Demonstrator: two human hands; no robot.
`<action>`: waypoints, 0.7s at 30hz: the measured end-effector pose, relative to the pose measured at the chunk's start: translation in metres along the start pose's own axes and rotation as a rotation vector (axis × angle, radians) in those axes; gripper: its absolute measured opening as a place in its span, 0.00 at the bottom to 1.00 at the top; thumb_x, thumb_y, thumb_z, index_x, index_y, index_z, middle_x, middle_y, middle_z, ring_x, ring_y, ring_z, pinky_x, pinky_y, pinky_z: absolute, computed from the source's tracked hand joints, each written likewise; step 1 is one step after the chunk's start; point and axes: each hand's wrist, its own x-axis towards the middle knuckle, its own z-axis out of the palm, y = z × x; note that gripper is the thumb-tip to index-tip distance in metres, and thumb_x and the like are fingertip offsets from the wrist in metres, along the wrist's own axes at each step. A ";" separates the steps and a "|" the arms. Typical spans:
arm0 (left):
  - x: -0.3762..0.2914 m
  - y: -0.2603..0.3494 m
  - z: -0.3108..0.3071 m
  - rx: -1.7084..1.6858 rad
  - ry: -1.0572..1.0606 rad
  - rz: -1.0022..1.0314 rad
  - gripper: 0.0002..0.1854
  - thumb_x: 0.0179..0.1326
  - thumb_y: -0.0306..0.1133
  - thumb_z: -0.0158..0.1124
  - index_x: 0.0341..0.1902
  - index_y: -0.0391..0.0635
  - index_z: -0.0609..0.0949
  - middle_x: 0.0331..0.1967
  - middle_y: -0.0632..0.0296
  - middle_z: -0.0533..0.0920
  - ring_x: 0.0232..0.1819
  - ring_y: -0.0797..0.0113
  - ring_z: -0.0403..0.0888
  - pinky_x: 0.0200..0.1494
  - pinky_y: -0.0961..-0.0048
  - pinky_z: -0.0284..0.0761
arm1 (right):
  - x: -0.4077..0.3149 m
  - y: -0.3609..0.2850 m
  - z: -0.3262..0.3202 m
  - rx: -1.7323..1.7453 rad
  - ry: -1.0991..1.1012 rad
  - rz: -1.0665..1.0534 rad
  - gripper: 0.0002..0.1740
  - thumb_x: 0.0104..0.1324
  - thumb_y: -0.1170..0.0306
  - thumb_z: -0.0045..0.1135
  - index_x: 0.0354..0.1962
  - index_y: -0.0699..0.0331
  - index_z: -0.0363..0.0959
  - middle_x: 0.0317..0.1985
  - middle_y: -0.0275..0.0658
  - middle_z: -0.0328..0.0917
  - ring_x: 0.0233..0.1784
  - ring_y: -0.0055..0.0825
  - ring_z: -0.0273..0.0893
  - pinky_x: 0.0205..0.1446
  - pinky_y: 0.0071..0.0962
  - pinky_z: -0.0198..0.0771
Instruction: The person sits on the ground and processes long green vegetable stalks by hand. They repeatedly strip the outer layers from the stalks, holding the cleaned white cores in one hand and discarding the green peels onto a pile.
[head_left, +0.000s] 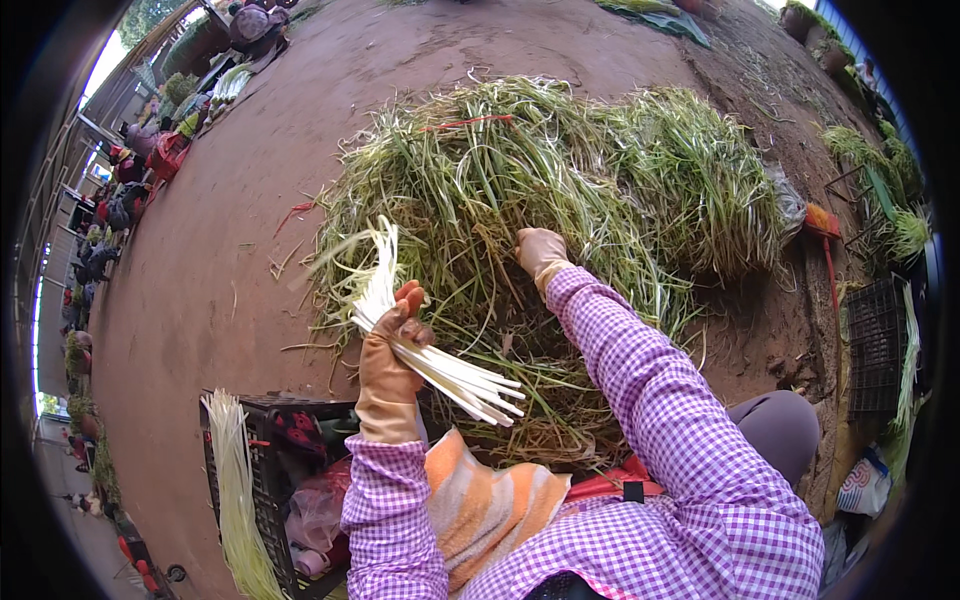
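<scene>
My left hand (391, 352), in a tan rubber glove, is closed around a bunch of pale, peeled stalks (465, 384). Their white ends point right, and thinner strands stick out past the thumb side. Reaching forward, my right hand (541, 251), gloved the same way, rests at the near face of a large heap of long green leafy stalks (480, 180). Its fingers are curled and partly hidden against the heap, so I cannot see whether they grip any stalk. Loose leaves and dry trimmings (555, 442) lie below the heap, close to my lap.
At my left stands a black plastic crate (262, 465) holding plastic bags, with a long pale bundle of stalks (238, 487) along its side. An orange striped towel (487, 487) covers my lap. On the right are a red-handled broom (825, 232) and another black crate (874, 349). People sit far left.
</scene>
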 end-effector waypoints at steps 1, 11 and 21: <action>0.000 -0.003 -0.002 0.006 -0.039 0.035 0.19 0.64 0.24 0.62 0.59 0.36 0.74 0.48 0.53 0.84 0.22 0.79 0.74 0.27 0.77 0.73 | -0.007 0.000 -0.002 0.001 0.040 -0.034 0.14 0.66 0.76 0.52 0.48 0.65 0.79 0.43 0.49 0.83 0.47 0.41 0.83 0.53 0.33 0.79; -0.011 -0.020 0.017 0.731 0.202 0.115 0.14 0.66 0.29 0.62 0.54 0.40 0.79 0.35 0.58 0.86 0.24 0.77 0.76 0.27 0.82 0.74 | -0.148 0.021 0.007 1.411 -0.544 0.169 0.12 0.68 0.74 0.59 0.48 0.66 0.75 0.30 0.33 0.80 0.19 0.17 0.71 0.24 0.21 0.74; -0.018 -0.046 0.007 0.935 0.113 0.063 0.16 0.56 0.39 0.74 0.41 0.40 0.87 0.38 0.60 0.87 0.29 0.73 0.80 0.32 0.76 0.78 | -0.276 0.019 0.028 0.932 -0.146 -0.347 0.20 0.65 0.73 0.64 0.53 0.69 0.76 0.38 0.35 0.83 0.34 0.15 0.76 0.38 0.20 0.75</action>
